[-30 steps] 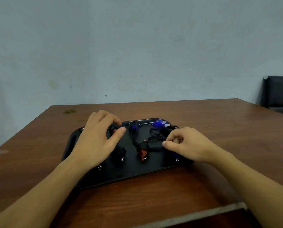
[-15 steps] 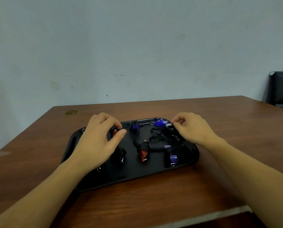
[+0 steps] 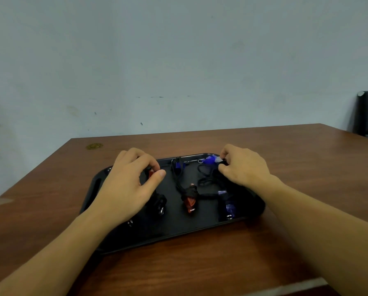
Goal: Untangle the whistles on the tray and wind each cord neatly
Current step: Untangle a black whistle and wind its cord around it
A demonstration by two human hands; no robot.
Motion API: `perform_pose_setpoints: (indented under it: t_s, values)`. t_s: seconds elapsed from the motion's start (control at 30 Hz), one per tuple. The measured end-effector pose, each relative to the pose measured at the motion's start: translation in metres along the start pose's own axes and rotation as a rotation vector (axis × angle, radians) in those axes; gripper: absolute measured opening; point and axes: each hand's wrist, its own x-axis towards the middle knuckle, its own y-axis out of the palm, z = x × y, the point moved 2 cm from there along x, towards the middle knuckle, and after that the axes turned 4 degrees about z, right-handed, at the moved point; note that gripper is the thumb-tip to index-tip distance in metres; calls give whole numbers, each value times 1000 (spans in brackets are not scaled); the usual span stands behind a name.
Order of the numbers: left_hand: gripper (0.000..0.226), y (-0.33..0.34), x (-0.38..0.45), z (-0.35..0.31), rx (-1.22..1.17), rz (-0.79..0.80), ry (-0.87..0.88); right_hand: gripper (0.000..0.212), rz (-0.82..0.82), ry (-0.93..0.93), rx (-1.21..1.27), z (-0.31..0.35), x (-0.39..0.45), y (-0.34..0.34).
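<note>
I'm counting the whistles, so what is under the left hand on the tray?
A red whistle peeks out between the left hand's fingers and thumb. A black bundle and a ring show at its edges. Anything else beneath the palm is covered.

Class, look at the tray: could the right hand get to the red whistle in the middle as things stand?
Probably yes. The red whistle lies uncovered mid-tray, near the right hand, with only loose black cord between. But that hand's fingers are busy at the blue whistle.
</note>
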Motion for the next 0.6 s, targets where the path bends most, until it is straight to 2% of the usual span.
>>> perform_pose_setpoints:
  t_s: [0.13,0.23,0.3,0.47,0.53,0.6]
  values:
    - [10,-1,0,1,-4,-4,-12,28,-106,-68,183,7,-2,-19]
    - [14,0,0,1,-29,-17,-11,25,-167,-217,380,24,-8,-36]
    - [15,-3,1,-1,-65,-46,-22,26,-161,-324,404,43,-12,-45]
    - [41,-10,4,-8,-517,-95,-202,28,-116,-585,375,91,-22,-49]
    - [38,-11,7,-6,-747,-109,-226,28,-96,-659,348,107,-23,-46]
    - [34,-14,7,-4,-865,-132,-235,27,-104,-708,339,118,-23,-41]
